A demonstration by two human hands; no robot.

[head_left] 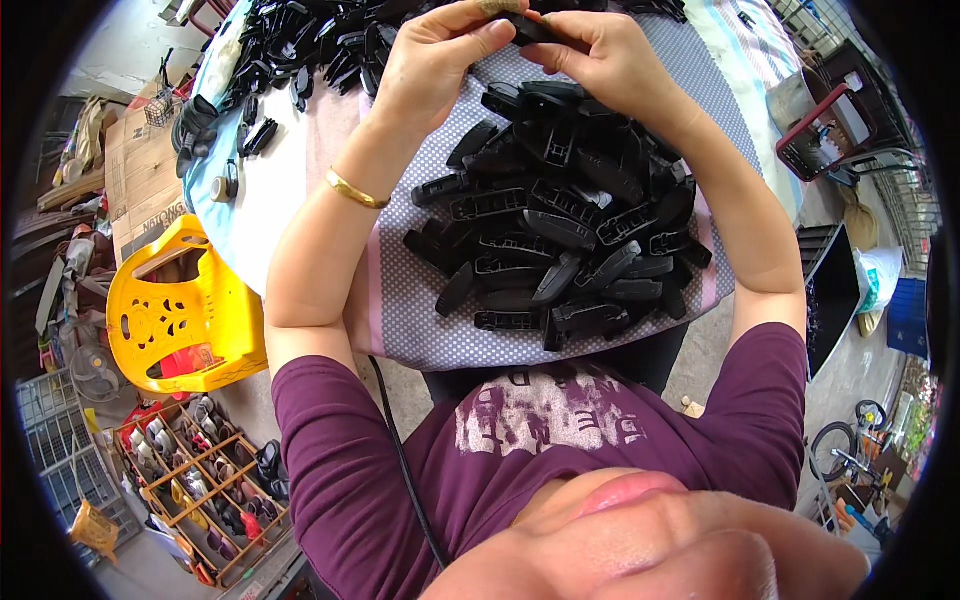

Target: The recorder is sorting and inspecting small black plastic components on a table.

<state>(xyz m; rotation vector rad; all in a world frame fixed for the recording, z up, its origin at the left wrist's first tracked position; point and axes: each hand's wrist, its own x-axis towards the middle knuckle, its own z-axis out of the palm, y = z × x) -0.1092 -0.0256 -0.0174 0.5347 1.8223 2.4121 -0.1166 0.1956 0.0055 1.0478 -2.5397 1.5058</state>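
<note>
At the far edge of the view, my left hand (430,65) and my right hand (612,60) meet around a small black plastic part (533,30). Both hands pinch it between thumb and fingers, and its far side is cut off by the frame. Something greenish-brown (497,6) covers a fingertip of my left hand. Between my forearms lies a large heap of black plastic parts (560,230), long and curved, some with ribbed, hollow undersides turned up. A second heap of similar black parts (325,40) spreads beyond my left hand.
Patterned cloths (400,300) cover the table. Left of it stand a yellow plastic chair (140,325), cardboard (140,195) and a shoe rack (205,465). A dark red-framed chair (830,130), a black bin (835,290) and a bicycle (835,450) are at right. A black cable (395,430) hangs beside my body.
</note>
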